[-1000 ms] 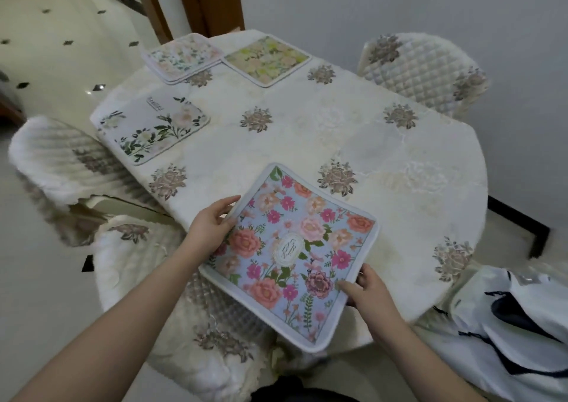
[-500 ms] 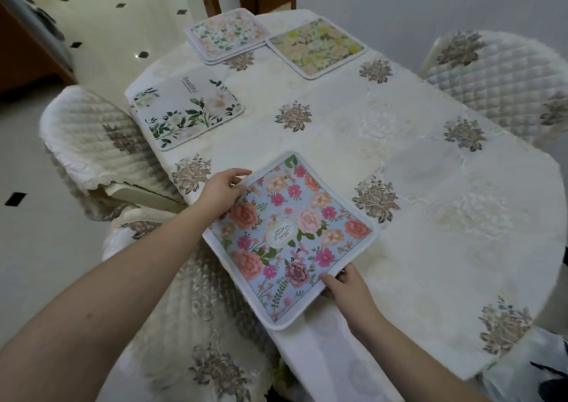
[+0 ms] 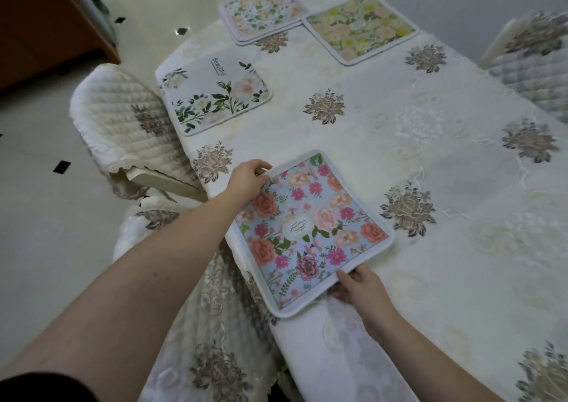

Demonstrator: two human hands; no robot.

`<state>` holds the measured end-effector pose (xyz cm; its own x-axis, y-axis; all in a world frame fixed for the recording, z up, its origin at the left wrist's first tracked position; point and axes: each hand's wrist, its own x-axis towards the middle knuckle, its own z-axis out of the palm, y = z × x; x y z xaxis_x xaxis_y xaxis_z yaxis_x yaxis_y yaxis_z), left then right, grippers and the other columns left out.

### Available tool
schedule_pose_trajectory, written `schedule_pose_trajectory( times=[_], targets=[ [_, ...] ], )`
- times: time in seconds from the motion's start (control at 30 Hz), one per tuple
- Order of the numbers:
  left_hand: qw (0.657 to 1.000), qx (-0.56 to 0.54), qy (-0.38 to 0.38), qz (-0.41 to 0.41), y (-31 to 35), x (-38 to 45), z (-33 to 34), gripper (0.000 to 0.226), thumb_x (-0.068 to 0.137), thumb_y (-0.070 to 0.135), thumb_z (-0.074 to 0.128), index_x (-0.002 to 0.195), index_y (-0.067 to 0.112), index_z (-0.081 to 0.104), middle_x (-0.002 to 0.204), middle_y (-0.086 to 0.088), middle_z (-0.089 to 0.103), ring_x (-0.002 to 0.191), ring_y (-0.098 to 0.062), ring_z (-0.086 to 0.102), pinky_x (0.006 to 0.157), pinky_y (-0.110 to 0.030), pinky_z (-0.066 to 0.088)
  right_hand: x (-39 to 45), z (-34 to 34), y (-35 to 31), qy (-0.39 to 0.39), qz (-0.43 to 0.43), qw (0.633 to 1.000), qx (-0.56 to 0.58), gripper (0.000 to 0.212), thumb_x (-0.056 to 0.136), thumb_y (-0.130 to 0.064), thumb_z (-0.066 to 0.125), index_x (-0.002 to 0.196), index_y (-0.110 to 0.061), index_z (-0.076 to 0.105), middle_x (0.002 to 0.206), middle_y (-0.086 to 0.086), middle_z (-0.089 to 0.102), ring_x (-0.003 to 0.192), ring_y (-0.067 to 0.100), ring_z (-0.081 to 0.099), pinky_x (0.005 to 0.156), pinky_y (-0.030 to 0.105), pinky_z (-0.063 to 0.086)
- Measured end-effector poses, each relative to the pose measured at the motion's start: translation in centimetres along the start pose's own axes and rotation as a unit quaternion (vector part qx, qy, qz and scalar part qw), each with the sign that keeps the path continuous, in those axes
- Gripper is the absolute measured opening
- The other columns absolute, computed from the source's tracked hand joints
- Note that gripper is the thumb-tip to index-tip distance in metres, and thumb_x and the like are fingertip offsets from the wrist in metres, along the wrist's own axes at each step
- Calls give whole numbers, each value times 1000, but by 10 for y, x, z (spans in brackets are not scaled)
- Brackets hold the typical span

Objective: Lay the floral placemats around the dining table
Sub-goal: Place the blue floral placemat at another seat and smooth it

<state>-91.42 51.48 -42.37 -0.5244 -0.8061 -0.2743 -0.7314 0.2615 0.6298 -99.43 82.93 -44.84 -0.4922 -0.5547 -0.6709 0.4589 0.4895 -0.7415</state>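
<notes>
A blue placemat with pink and orange flowers (image 3: 309, 228) lies at the near left edge of the dining table (image 3: 430, 155), one corner hanging past the edge. My left hand (image 3: 247, 180) grips its far left corner. My right hand (image 3: 358, 284) pinches its near edge. A white placemat with green leaves (image 3: 215, 94) lies further along the left side. At the far end lie a yellow-green placemat (image 3: 361, 28) and a small stack of pale floral placemats (image 3: 262, 12).
The table wears a cream tablecloth with embroidered brown flowers. Quilted chairs stand at the left (image 3: 123, 124), under my arms (image 3: 190, 294) and at the far right (image 3: 534, 60). A tiled floor (image 3: 46, 217) runs along the left, with a wooden cabinet (image 3: 46, 26) beyond.
The blue placemat has moved further onto the table and settled flatter, both hands still on it. My view has shifted closer and to the left.
</notes>
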Motion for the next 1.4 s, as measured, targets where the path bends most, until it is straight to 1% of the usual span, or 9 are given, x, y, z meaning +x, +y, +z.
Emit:
schedule_pose_trajectory(
  times=[0.27,0.7,0.8,0.9,1.03,1.1,1.17,1.3,1.4],
  targets=[
    [999,-38,23,-27,-7,11,4,25,98,15,61,123,15,63,93,-3,60,80,-19,56,73,-34,48,12,4,2,-4,3,1000,4,12,94,-2,60,106,1,62,94,19,73,79,29,72,66,29,58],
    [1000,-22,3,-19,-14,6,5,36,99,13,52,134,16,57,133,-7,61,113,-24,60,88,-33,50,11,12,2,37,1,999,1,7,94,-2,60,101,0,63,89,17,72,70,20,71,61,25,57],
    [999,-35,-11,-37,-9,-5,4,44,101,24,52,144,22,46,141,-5,53,102,-20,61,76,-30,48,5,15,1,56,-17,998,-23,6,94,-9,64,99,-10,60,86,8,73,70,16,73,54,26,56],
    [999,-28,-3,-21,-8,-20,10,47,100,24,51,146,20,42,141,-8,53,97,-26,64,71,-30,51,0,14,6,83,-26,992,-92,16,91,-21,69,93,-7,60,77,9,74,64,17,72,53,31,58],
    [997,-71,-1,-11,-7,-55,35,48,99,19,49,147,20,43,105,-2,61,71,-11,57,64,-24,46,-11,13,15,103,-42,981,-162,26,96,-32,61,85,-9,64,68,6,70,53,14,67,49,25,51],
    [999,-43,-3,22,-7,-74,54,48,99,19,49,146,18,44,127,-4,58,93,-14,61,88,-35,50,-14,14,19,124,-65,971,-196,27,98,-34,55,84,-13,64,66,2,69,50,8,64,50,21,46],
    [999,10,-5,45,-7,-93,73,47,99,21,48,146,17,44,147,-4,47,131,-22,48,113,-44,35,-17,14,18,139,-106,962,-210,23,99,-33,53,84,-19,63,67,-2,68,55,5,64,56,22,45],
    [998,35,18,55,-2,-137,105,51,101,22,43,151,18,35,162,-1,26,150,-21,19,123,-41,13,-11,17,-2,134,-198,937,-253,11,101,-25,51,93,-28,59,84,-8,67,77,5,63,65,20,46],
    [997,29,45,60,-1,-159,124,52,106,28,34,156,17,26,165,1,17,153,-17,8,125,-38,5,15,27,-15,97,-275,902,-319,21,101,-18,48,115,-19,63,106,-4,68,98,12,63,85,27,49]
  ],
)
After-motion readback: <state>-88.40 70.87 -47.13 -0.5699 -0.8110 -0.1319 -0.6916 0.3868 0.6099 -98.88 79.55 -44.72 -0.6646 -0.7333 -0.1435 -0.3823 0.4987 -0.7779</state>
